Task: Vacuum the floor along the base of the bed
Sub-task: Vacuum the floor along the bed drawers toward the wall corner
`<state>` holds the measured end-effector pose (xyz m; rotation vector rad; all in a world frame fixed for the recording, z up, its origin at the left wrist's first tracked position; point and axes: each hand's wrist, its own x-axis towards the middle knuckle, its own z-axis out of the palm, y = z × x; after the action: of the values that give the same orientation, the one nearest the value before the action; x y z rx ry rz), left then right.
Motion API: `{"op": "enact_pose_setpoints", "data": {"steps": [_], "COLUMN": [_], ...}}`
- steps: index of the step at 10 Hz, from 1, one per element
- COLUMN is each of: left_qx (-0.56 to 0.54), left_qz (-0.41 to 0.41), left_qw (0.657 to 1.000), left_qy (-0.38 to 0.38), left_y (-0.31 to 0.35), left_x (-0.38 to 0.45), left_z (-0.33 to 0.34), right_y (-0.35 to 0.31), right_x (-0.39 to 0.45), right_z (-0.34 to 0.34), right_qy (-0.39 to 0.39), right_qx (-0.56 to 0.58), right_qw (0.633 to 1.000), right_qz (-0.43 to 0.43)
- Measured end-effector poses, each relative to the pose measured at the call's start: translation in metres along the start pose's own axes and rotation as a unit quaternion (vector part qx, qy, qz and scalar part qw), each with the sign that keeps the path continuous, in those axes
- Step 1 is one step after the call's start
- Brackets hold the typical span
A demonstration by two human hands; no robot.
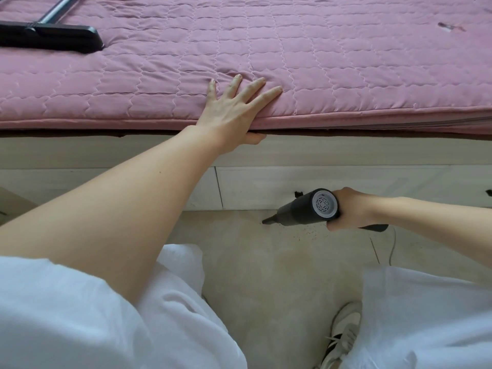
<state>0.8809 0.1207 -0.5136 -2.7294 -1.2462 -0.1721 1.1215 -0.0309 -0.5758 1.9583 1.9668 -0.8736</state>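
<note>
Black handheld vacuum (pixel 310 209) is clenched in the right hand (pixel 346 209), fingers wrapped round the grip at its rear, filter end facing up toward the camera. Long axis runs from those fingers down and left; nozzle tip (pixel 267 221) sits at or just above the floor (pixel 253 249), close to the seam where the floor meets the white bed base (pixel 266 187). Can't tell if the tip actually touches. Dark crumbs (pixel 308 234) lie on the floor just below and beside the nozzle, on the near side, under the vacuum body. Left hand (pixel 234 107) is released, fingers spread flat on the pink quilted mattress (pixel 346 62), thumb tucked under its edge, bracing. Well apart from the vacuum, so the right hand does the work. My read: next sweep goes along the base line, nozzle leading left.
</note>
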Motion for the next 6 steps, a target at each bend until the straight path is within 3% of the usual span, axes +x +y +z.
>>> {"op": "enact_pose_setpoints", "data": {"steps": [3,6], "left_qx": [0.000,-0.001], "left_qz": [0.002,0.002], "left_qw": [1.000,1.000], "left_qy": [0.003,0.001], "left_y": [0.000,0.000], "left_x": [-0.001,0.000], "left_z": [-0.001,-0.001], "right_y": [-0.010,-0.009], "right_x": [0.016,0.005], "right_z": [0.004,0.000], "right_qy": [-0.007,-0.012], "right_qx": [0.010,-0.024], "right_qw": [0.999,1.000], "right_qz": [-0.043,-0.014]}}
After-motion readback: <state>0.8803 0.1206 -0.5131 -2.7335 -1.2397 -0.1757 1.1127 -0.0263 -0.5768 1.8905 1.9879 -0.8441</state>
